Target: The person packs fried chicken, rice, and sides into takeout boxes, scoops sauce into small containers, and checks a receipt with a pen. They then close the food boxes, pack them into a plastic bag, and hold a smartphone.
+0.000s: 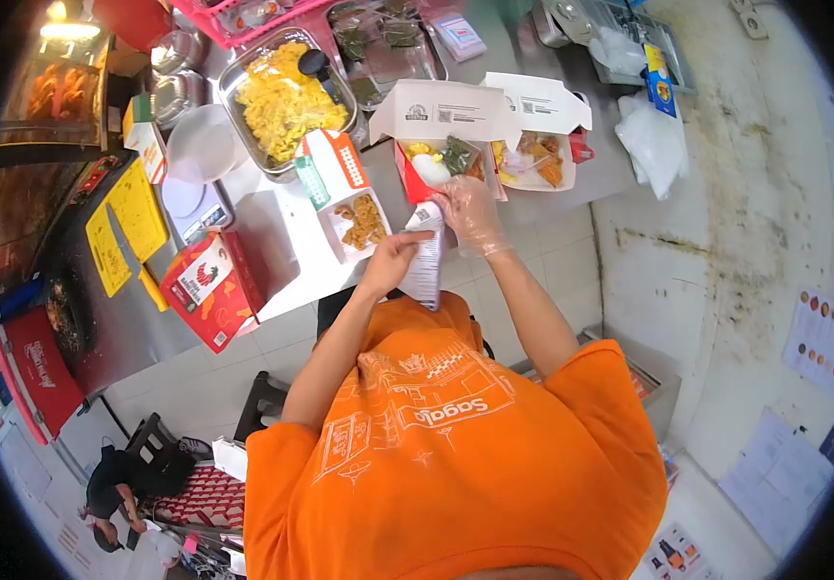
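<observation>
A long printed paper receipt [424, 266] hangs at the front edge of the steel table. My left hand [390, 263] is bare and closed at the receipt's left edge, its index finger lying across the print. In a clear plastic glove, my right hand [472, 215] grips the upper end of the paper. Just beyond it stands an open meal box [415, 184] with yellow egg, a white mound and dark green leaves. To its right, another open box [545, 166] holds fried pieces. A white and red box [332, 174] with crispy fried pieces sits left of my hands.
A steel tray [338, 145] of scrambled egg stands behind the boxes. Leftward are a red box [214, 290], a scale [206, 215], and a knife [125, 242] on a yellow cutting board [106, 259]. A plastic bag [651, 145] hangs at right. Another person [117, 493] is at lower left.
</observation>
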A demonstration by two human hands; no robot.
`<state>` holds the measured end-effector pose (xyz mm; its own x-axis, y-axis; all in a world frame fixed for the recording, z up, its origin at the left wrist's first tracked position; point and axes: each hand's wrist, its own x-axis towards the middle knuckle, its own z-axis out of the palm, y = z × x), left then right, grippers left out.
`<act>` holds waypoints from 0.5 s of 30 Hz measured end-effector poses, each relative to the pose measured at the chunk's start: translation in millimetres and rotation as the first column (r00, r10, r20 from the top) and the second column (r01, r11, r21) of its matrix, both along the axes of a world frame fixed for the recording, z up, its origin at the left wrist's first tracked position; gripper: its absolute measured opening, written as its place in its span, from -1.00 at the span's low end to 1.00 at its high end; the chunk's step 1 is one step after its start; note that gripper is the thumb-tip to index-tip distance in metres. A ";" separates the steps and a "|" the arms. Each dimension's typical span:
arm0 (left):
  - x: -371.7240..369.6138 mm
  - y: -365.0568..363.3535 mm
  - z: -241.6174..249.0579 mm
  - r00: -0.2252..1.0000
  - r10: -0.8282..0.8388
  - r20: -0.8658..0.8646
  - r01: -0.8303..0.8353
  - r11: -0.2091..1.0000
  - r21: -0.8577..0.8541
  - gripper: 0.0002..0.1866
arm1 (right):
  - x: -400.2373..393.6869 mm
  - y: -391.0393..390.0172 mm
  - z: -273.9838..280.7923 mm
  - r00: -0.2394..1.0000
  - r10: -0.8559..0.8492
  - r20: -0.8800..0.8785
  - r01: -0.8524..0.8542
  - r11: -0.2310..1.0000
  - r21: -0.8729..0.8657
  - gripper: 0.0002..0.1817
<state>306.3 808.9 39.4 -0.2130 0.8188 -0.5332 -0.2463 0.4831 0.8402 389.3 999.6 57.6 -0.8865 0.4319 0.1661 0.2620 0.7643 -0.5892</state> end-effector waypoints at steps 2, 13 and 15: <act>1.2 12.2 4.3 0.999 -0.006 -0.043 -0.004 0.969 -0.246 -0.41 | 0.9 3.2 0.7 0.999 -0.025 -0.020 0.024 0.999 -0.048 -0.83; 12.1 57.3 -40.3 0.720 0.194 -0.666 -0.323 0.944 -0.074 -0.38 | -8.0 -0.6 4.3 0.999 0.033 0.005 -0.031 0.973 -0.229 -0.87; 4.7 59.3 -25.1 0.717 0.183 -0.673 -0.352 0.928 -0.122 -0.28 | -4.9 -8.2 -2.8 0.995 0.078 0.058 -0.072 0.992 -0.100 -0.88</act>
<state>311.0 868.2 14.3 -0.7617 0.5479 -0.3458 0.1592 0.6756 0.7199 384.4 991.4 54.8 -0.9244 0.3749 0.0698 0.2443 0.7226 -0.6467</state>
